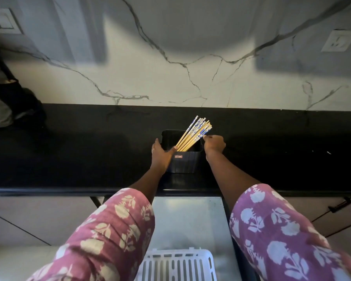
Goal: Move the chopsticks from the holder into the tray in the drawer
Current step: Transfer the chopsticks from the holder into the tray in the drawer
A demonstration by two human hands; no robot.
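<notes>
Holder point(183, 159): a dark rectangular tub is standing upright on the black bench point(69, 155), near the middle of the view, with its open top facing up.
Chopsticks point(195, 133): a bundle of pale wooden sticks with blue-and-white patterned tops is sitting inside the holder. It is leaning toward 1 o'clock, and the tops are poking out past the rim at the far right corner.
Left hand point(160, 154): it is gripping the holder's side at 9 o'clock. The fingers are curling round the far left corner and the thumb is lying on the near rim, just beside the lower part of the sticks.
Right hand point(214, 144): it is sitting at 3 o'clock of the holder with its fingers curled. The fingertips are pinching the patterned tops at the right edge of the bundle.
Drawer point(190, 220): it is standing pulled out under the bench edge, at 6 o'clock of the holder, with its pale floor showing between the two forearms.
Tray point(176, 264): a white slotted plastic tray is lying in the near end of the drawer, at the bottom of the view and well apart from the holder.
Sleeves point(109, 236): pink cloth with a pale flower print is covering both upper arms.
Wall point(170, 82): white marble with grey veins is rising behind the bench at 12 o'clock. It is carrying a socket point(339, 40) at 2 o'clock and a switch plate point(0, 21) at 10 o'clock.
</notes>
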